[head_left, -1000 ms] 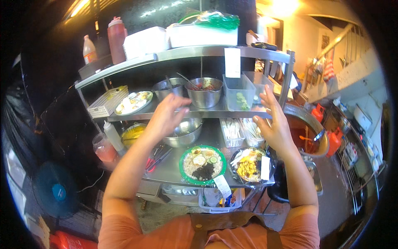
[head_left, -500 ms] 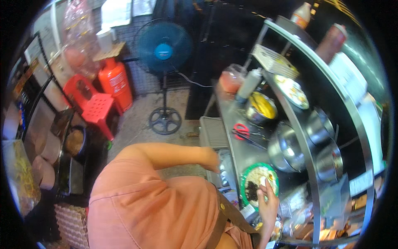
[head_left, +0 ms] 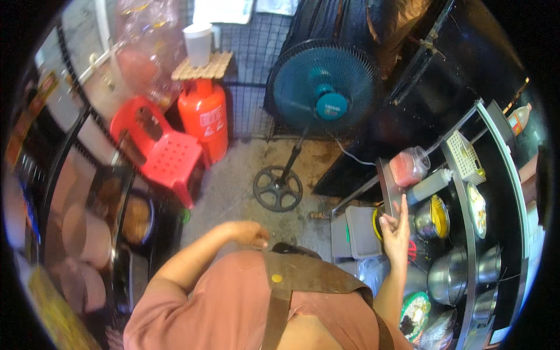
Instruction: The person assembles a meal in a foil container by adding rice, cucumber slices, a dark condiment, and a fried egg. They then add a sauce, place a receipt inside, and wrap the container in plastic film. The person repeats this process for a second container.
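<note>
My right hand [head_left: 396, 233] is raised at the near edge of the steel counter, fingers stretched and apart, with nothing visible in it. Behind its fingers shows part of a yellow-rimmed round thing [head_left: 376, 224], whose kind I cannot make out. Red-handled scissors [head_left: 412, 251] lie partly hidden beside my right wrist. Below, by my forearm, a green-rimmed plate [head_left: 406, 304] holds pale food and dark bits. My left hand [head_left: 252, 234] hovers in front of my brown apron [head_left: 315, 276], fingers loosely curled, apparently holding nothing.
On the counter stand a jar of pink contents [head_left: 409, 166], a squeeze bottle [head_left: 430, 185], a pot with yellow contents [head_left: 433, 217] and a steel bowl [head_left: 448, 275]. A standing fan [head_left: 325, 87], a red chair [head_left: 169, 154] and an orange gas cylinder [head_left: 204, 119] are ahead. Shelving lines the left.
The view has swung left. My right hand has left the green plate, where it pinched a small white thing, and is now open farther up. My left arm has swung away from the counter.
</note>
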Demonstrator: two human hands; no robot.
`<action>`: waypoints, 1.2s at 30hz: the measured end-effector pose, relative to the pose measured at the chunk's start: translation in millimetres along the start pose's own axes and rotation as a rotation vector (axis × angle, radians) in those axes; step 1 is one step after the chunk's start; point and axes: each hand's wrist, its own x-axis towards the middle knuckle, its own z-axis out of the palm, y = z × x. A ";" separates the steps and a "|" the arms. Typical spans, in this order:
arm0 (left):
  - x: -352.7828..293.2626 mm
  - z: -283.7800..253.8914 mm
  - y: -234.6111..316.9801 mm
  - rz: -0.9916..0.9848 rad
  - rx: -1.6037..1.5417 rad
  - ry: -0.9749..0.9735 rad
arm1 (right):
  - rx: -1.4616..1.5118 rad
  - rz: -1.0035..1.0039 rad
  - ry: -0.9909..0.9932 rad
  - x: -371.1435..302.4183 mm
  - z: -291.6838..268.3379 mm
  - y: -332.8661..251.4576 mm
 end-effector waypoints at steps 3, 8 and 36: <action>16.2 -70.9 -21.6 0.005 -0.040 -0.042 | -0.123 -0.086 0.175 59.7 28.0 -14.6; 82.5 -183.7 -114.7 -0.021 -0.052 0.128 | -0.181 -0.221 0.512 156.4 76.7 -11.6; 416.1 -289.1 -406.2 0.368 0.377 -0.733 | -0.759 0.117 0.627 436.2 286.2 -215.8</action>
